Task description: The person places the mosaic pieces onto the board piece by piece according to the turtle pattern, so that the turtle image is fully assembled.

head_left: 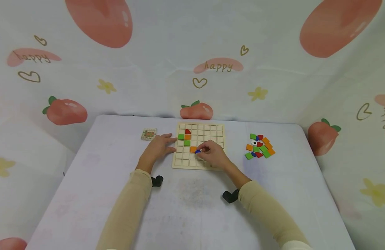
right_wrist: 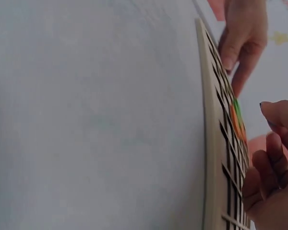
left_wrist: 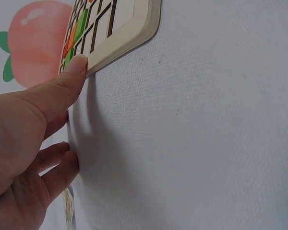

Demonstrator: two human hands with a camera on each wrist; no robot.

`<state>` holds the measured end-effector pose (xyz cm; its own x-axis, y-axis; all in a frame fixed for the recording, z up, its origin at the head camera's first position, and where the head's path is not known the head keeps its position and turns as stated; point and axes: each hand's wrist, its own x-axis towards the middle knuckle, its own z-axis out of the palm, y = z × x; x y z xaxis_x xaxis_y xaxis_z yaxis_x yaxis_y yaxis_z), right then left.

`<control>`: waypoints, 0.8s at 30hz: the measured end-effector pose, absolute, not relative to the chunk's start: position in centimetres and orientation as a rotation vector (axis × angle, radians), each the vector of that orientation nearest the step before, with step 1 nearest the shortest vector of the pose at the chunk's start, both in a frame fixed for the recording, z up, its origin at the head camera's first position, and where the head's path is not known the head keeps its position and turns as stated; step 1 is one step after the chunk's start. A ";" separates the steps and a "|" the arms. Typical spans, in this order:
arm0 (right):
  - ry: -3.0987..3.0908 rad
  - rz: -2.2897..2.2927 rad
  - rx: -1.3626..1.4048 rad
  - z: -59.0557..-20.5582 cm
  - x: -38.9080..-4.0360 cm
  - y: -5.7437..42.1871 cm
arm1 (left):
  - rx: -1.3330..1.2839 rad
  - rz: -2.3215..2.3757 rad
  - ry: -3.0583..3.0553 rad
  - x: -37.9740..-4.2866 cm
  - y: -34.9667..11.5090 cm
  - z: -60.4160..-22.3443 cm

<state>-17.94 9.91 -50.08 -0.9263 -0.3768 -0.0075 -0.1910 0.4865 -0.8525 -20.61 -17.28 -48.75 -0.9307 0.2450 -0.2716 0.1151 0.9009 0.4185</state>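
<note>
- Grip of the right hand (head_left: 212, 152) is narrow: thumb and fingertips pinch a small blue piece (head_left: 197, 151) over the gridded board (head_left: 211, 128).
- That blue piece is just to the right of a lone orange square (head_left: 193, 149) on the board; whether it touches the board cannot be told.
- Left hand (head_left: 158, 147) has its grip wide, the fingers spread and holding nothing up; in the left wrist view its thumb touches the board's edge.
- On the board's left part, a red rounded piece (head_left: 187, 131) sits on the far side of an orange tile (head_left: 187, 137).
- Left of that orange tile is a green tile (head_left: 181, 136); on its near side is a second green tile (head_left: 187, 143).
- Lone orange square is diagonal to the second green tile, nearer the person and further right.
- Small patterned card (head_left: 148, 134) lies beyond the left hand, left of the board and apart from it.
- Well to the right of the board, a loose group of pieces (head_left: 256, 149) lies on the worktop (head_left: 192, 208): green and orange squares, red and blue rounded ones, and a white disc (head_left: 254, 142) with a dark centre.
- Cloth (head_left: 161, 69) printed with peaches, flowers and "happy" hangs behind the worktop.
- Both arms wear beige sleeves (head_left: 125, 208).
</note>
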 end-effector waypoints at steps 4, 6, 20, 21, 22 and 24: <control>2.599 -1.364 -0.574 -50.8 -17.8 8.5 | 0.270 0.575 2.747 -20.6 -17.3 -48.8; 2.636 -1.345 -0.601 -51.2 -17.7 8.2 | 0.278 0.573 2.750 -20.6 -17.3 -48.8; 2.688 -1.247 -0.536 -51.4 -17.6 7.5 | 0.273 0.576 2.749 -20.7 -17.4 -48.9; 2.686 -1.243 -0.531 -51.3 -17.6 7.6 | 0.272 0.577 2.748 -20.7 -17.4 -48.9; 2.683 -1.241 -0.529 -51.3 -17.6 7.6 | 0.271 0.578 2.748 -20.7 -17.3 -48.9; 2.681 -1.230 -0.519 -51.2 -17.5 7.6 | 0.273 0.577 2.747 -20.7 -17.3 -48.9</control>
